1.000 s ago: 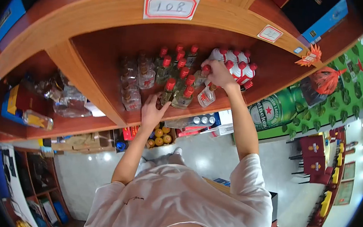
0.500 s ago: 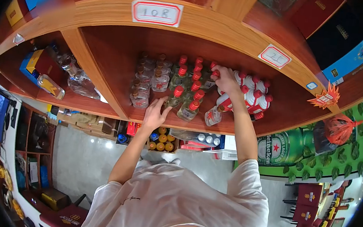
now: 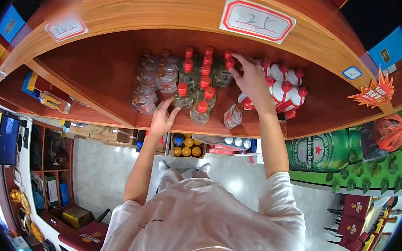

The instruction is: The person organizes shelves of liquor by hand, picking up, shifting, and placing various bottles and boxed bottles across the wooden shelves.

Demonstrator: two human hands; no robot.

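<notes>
Several small clear bottles with red caps point(image 3: 199, 113) stand in short rows inside the wooden shelf. My left hand point(image 3: 163, 118) is open at the shelf's front, its thumb and fingers apart beside the front-left red-capped bottle point(image 3: 183, 98). Further back, my right hand point(image 3: 252, 80) has its thumb and index finger at the cap of another red-capped bottle point(image 3: 223, 76); the other fingers are partly hidden. Below that hand, one clear bottle with a brown-red cap point(image 3: 233, 116) leans near the front edge.
Clear brown-capped bottles point(image 3: 144, 103) stand to the left, and white-and-red bottles point(image 3: 286, 92) are grouped at the right. The shelf's front board point(image 3: 172, 10) curves overhead with a price label point(image 3: 258, 20). A wooden divider point(image 3: 88, 93) borders the left side.
The view has shifted, so the shelf contents sit further left and higher. My right hand's thumb and index finger are spread wider at the cap. My left hand stays by the front bottles.
</notes>
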